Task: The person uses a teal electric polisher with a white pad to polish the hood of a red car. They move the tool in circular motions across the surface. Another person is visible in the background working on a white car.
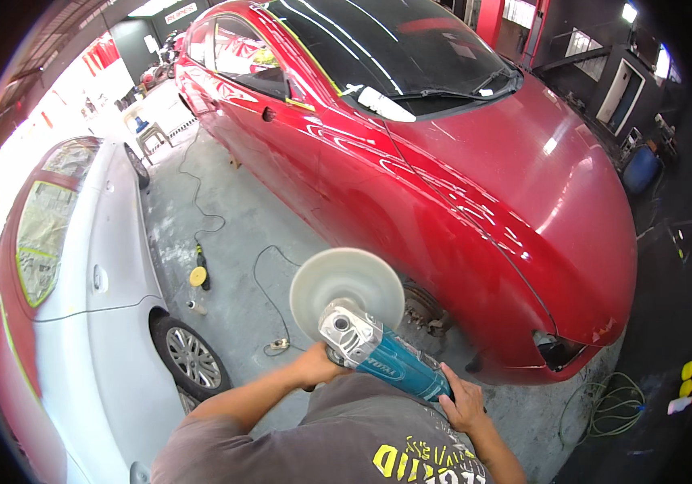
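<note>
Both hands hold a teal polisher [378, 355] near the body, its round white pad [346, 286] tipped up and clear of the red car [443, 161] on the right. The left hand [318, 367] has its grip wrapped around the side handle by the silver head. The right hand [463, 403] has its grip closed on the rear body. A silver car [96, 274] stands left, and a second polisher [199, 274] lies on the floor [233, 234] between them.

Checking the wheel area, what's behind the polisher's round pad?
Behind the pad, the red car's wheelless front hub shows partly; the pad covers the rest of the arch.
</note>
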The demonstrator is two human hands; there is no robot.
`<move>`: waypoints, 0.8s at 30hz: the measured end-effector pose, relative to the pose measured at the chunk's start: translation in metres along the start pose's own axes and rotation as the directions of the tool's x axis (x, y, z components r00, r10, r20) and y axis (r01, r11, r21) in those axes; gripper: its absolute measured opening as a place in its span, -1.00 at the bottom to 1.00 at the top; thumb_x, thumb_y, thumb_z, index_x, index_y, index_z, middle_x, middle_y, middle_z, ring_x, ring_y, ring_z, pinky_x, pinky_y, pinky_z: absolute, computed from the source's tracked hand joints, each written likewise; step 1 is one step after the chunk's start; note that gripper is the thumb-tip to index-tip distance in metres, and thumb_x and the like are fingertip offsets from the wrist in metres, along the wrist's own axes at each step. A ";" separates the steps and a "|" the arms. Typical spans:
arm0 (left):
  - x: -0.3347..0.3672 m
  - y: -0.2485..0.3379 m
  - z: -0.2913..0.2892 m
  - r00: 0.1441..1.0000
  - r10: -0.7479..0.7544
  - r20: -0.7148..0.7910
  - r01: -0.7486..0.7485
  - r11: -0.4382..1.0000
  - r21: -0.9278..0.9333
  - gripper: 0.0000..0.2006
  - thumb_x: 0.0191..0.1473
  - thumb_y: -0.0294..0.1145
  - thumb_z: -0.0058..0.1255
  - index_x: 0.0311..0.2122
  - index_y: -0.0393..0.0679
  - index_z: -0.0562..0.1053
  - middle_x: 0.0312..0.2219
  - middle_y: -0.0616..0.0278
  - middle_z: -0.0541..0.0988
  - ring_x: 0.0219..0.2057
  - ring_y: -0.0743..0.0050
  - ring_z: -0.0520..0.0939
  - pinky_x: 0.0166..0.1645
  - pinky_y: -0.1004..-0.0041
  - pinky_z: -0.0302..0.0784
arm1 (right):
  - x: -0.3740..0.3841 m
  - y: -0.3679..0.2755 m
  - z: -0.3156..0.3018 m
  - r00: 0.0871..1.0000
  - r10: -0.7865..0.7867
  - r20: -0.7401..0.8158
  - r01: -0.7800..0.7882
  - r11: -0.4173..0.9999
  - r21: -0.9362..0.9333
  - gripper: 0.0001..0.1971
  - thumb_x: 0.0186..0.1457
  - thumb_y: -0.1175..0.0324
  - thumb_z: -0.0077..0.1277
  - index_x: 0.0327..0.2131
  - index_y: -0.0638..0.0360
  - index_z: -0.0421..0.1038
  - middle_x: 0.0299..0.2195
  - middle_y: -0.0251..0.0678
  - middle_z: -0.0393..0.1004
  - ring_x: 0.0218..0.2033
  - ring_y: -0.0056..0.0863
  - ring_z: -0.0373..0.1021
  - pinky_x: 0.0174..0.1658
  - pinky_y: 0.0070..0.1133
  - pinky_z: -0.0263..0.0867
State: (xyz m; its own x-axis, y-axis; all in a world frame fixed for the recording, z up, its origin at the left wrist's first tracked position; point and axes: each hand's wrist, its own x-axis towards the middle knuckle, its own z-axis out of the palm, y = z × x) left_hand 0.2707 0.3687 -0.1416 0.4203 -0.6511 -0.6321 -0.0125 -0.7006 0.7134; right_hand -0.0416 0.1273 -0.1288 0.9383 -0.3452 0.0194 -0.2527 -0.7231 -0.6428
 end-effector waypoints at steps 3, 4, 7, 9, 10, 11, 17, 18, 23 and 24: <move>-0.026 -0.038 0.042 0.950 0.253 -0.182 -0.262 0.965 -0.027 -0.51 -0.02 -0.14 0.38 -0.03 -0.25 0.62 -0.24 -0.04 0.74 -0.24 0.15 0.75 -0.07 0.23 0.63 | -0.023 0.000 0.016 0.997 -0.065 -0.038 0.064 0.998 -0.010 -0.25 0.18 0.01 0.05 0.36 0.22 0.25 -0.26 0.09 0.60 -0.27 0.18 0.51 -0.13 -0.16 0.41; -0.032 -0.051 0.053 0.930 0.304 -0.205 -0.324 0.943 -0.074 -0.52 -0.02 -0.14 0.38 -0.04 -0.25 0.63 -0.21 -0.07 0.74 -0.19 0.11 0.76 -0.02 0.21 0.62 | -0.037 0.000 0.022 0.994 -0.093 -0.052 0.093 0.996 -0.006 -0.26 0.20 0.01 0.04 0.35 0.23 0.26 -0.29 0.07 0.60 -0.30 0.20 0.50 -0.13 -0.15 0.40; -0.080 -0.037 0.060 0.947 0.274 -0.168 -0.278 0.961 -0.002 -0.55 0.00 -0.14 0.36 -0.06 -0.24 0.64 -0.19 -0.09 0.74 -0.11 0.06 0.74 0.04 0.20 0.59 | -0.075 0.040 0.075 0.913 0.182 -0.366 -0.129 0.978 0.164 -0.20 0.19 -0.21 0.02 0.32 0.18 0.31 -0.17 -0.01 0.58 -0.09 0.04 0.47 0.00 -0.19 0.36; -0.091 -0.055 0.057 0.927 0.341 -0.156 -0.348 0.937 -0.025 -0.55 0.02 -0.14 0.34 -0.05 -0.22 0.64 -0.18 -0.09 0.74 -0.11 0.05 0.74 0.04 0.20 0.59 | -0.103 0.074 0.124 0.633 0.498 -0.593 -0.410 0.865 0.288 -0.19 0.18 -0.29 0.00 0.26 0.19 0.36 -0.11 -0.05 0.58 0.00 -0.05 0.44 0.05 -0.21 0.33; -0.089 -0.056 0.058 0.908 0.393 -0.145 -0.402 0.915 -0.039 -0.56 0.03 -0.14 0.33 -0.04 -0.20 0.63 -0.18 -0.09 0.73 -0.12 0.04 0.74 0.04 0.19 0.59 | -0.119 0.104 0.152 0.370 0.653 -0.661 -0.578 0.719 0.387 -0.20 0.18 -0.31 -0.01 0.21 0.20 0.40 -0.08 -0.08 0.57 0.02 -0.10 0.41 0.06 -0.21 0.32; -0.095 -0.057 0.056 0.903 0.399 -0.159 -0.410 0.911 -0.046 -0.57 0.02 -0.15 0.32 -0.04 -0.17 0.64 -0.18 -0.07 0.73 -0.12 0.04 0.74 0.04 0.19 0.59 | -0.126 0.116 0.171 0.075 0.742 -0.666 -0.680 0.527 0.510 -0.20 0.18 -0.34 -0.02 0.17 0.22 0.43 -0.05 -0.10 0.56 0.05 -0.15 0.39 0.08 -0.22 0.31; -0.106 -0.046 0.019 0.881 0.465 -0.085 -0.466 0.885 0.012 -0.59 0.02 -0.20 0.32 -0.04 -0.17 0.64 -0.18 -0.07 0.73 -0.14 0.04 0.74 0.03 0.21 0.59 | -0.127 0.103 0.163 0.403 0.841 0.361 0.424 -0.521 0.741 -0.25 0.19 -0.32 0.01 0.08 0.25 0.38 -0.26 -0.19 0.54 -0.15 -0.28 0.45 0.00 -0.27 0.37; -0.107 -0.044 0.014 0.877 0.474 -0.074 -0.476 0.880 -0.004 -0.60 0.02 -0.21 0.32 -0.05 -0.18 0.64 -0.18 -0.07 0.73 -0.14 0.05 0.74 0.03 0.21 0.59 | -0.155 0.140 0.162 0.544 0.791 0.281 0.447 -0.556 0.701 -0.27 0.15 -0.25 0.11 0.09 0.26 0.33 -0.29 -0.21 0.54 -0.21 -0.30 0.48 -0.05 -0.31 0.43; -0.128 -0.052 -0.047 0.930 0.340 -0.137 -0.343 0.939 0.006 -0.63 0.04 -0.24 0.33 -0.09 -0.25 0.64 -0.27 0.00 0.75 -0.21 0.21 0.74 -0.01 0.25 0.59 | -0.243 0.166 0.133 0.151 0.938 0.311 0.863 -0.279 0.422 -0.15 0.02 0.16 0.40 0.23 0.32 0.10 -0.32 -0.22 0.50 -0.43 -0.34 0.48 -0.32 -0.46 0.49; -0.133 -0.053 -0.069 0.951 0.276 -0.140 -0.276 0.961 0.021 -0.62 0.04 -0.24 0.34 -0.08 -0.27 0.63 -0.29 0.02 0.75 -0.23 0.25 0.74 -0.02 0.26 0.59 | -0.271 0.163 0.128 0.050 0.947 0.317 0.906 -0.176 0.385 -0.16 0.01 0.15 0.41 0.22 0.31 0.13 -0.30 -0.20 0.49 -0.40 -0.33 0.49 -0.30 -0.45 0.50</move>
State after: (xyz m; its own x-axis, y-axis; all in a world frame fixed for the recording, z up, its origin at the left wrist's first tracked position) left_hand 0.2777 0.5130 -0.0747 0.5231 -0.7718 -0.3617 -0.1473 -0.4998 0.8535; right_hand -0.3067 0.1796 -0.3365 -0.1179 -0.5127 -0.8504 0.9854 0.0455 -0.1641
